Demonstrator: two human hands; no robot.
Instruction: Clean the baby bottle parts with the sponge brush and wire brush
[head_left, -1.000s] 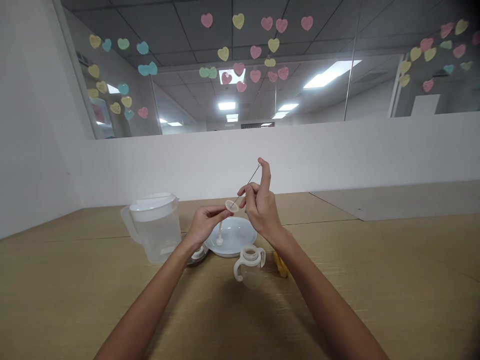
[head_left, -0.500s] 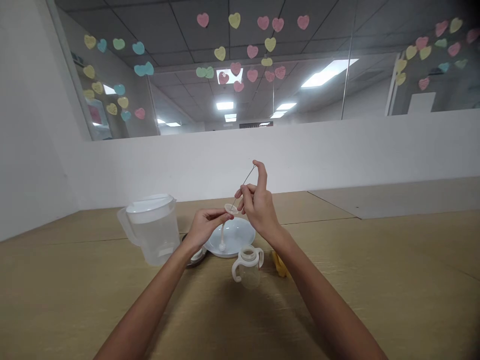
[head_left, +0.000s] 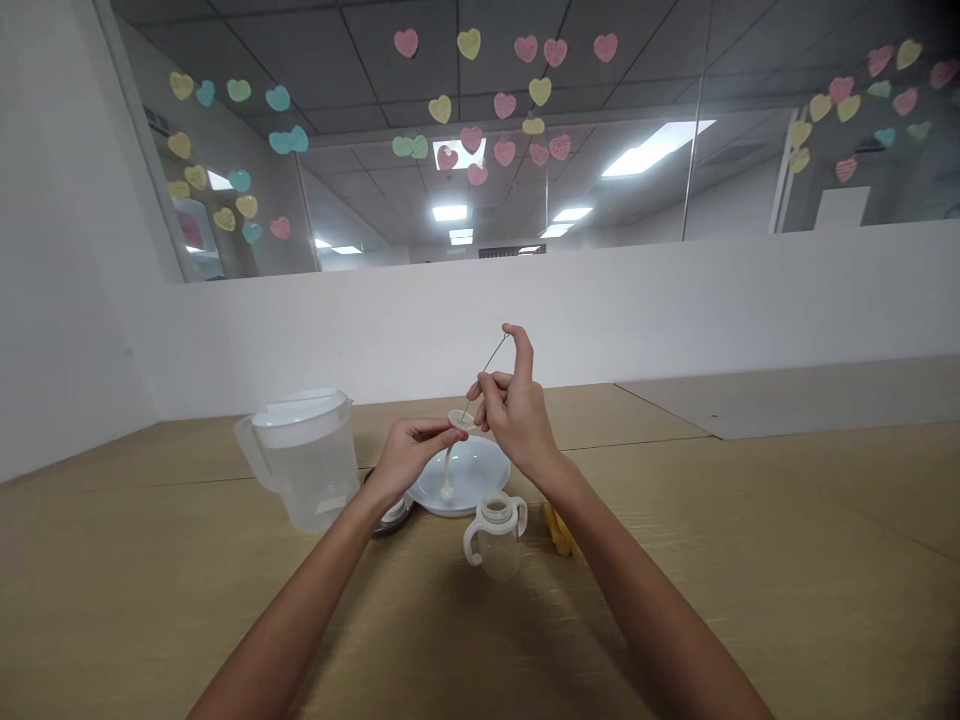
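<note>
The disc [head_left: 457, 419] is whitish; the bowl [head_left: 481, 467] pale blue.

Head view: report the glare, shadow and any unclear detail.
All in the head view: a ceiling light glares in the glass; soft shadow lies on the table below the two-handled bottle; the top right corner is dark; the lower tip of the thin rod is indistinct.

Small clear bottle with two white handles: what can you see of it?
The small, clear, plastic-looking bottle has an open round mouth and a white collar with two curved handles. It stands upright on the brown tabletop, in front of the pale blue round dish. Neither left hand nor right hand touches it.
</note>
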